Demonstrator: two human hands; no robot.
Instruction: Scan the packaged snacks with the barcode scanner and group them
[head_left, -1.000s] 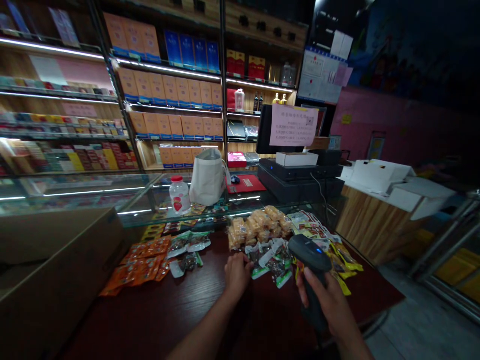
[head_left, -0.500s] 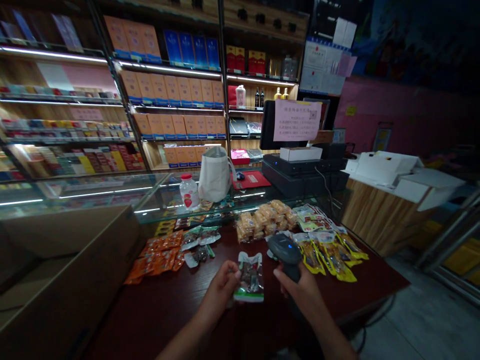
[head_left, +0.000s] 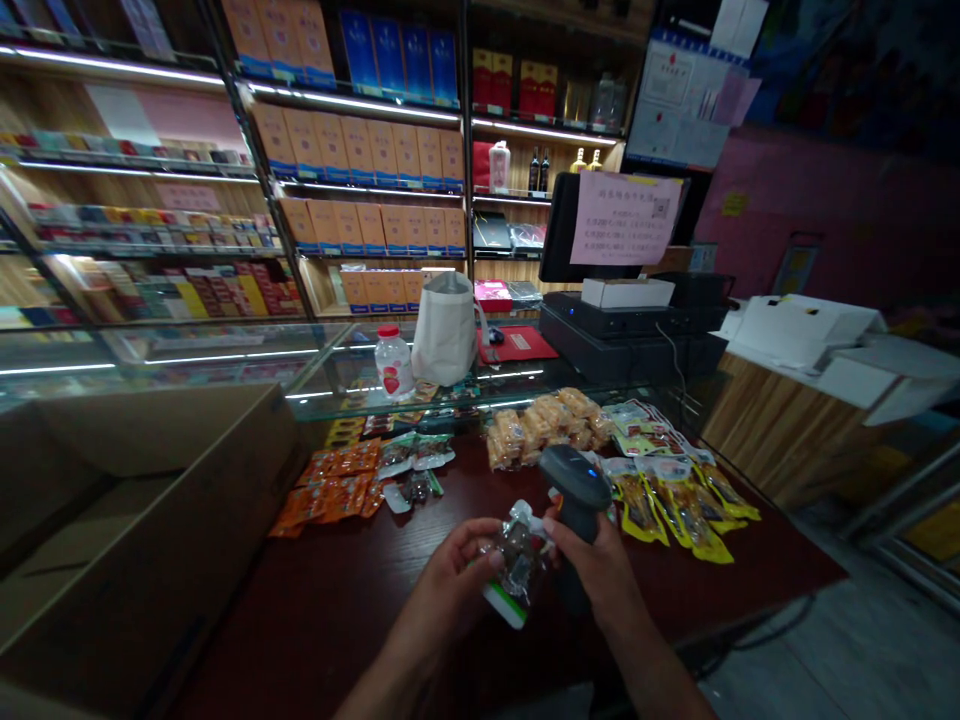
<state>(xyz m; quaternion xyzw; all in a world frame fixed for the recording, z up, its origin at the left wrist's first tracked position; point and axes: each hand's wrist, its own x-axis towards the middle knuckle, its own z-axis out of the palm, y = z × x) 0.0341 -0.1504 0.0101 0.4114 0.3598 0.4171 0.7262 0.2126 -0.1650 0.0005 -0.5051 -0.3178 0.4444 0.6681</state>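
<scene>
My left hand (head_left: 459, 567) pinches the left side of a small clear snack packet (head_left: 517, 550) with dark pieces inside and a green-and-white end. The packet is tilted. My right hand (head_left: 589, 560) is wrapped round the handle of a dark barcode scanner (head_left: 574, 485), whose blue light is lit. My right thumb is close to the packet's upper right edge; whether it touches I cannot tell. Beyond the hands lie orange snack packets (head_left: 334, 487), silver-green packets (head_left: 416, 452), a heap of wrapped biscuit-like snacks (head_left: 547, 428) and yellow-edged packets (head_left: 679, 500).
An open cardboard box (head_left: 172, 520) stands at the left. Behind the dark red tabletop is a glass counter with a red-capped jar (head_left: 393, 362), a white cloth bag (head_left: 444, 330) and a monitor (head_left: 559, 230). Stocked shelves line the back wall.
The packet has gone from facing me squarely to a tilt, and both hands are closer together. The scanner is still in my right hand. The whole view has shifted slightly.
</scene>
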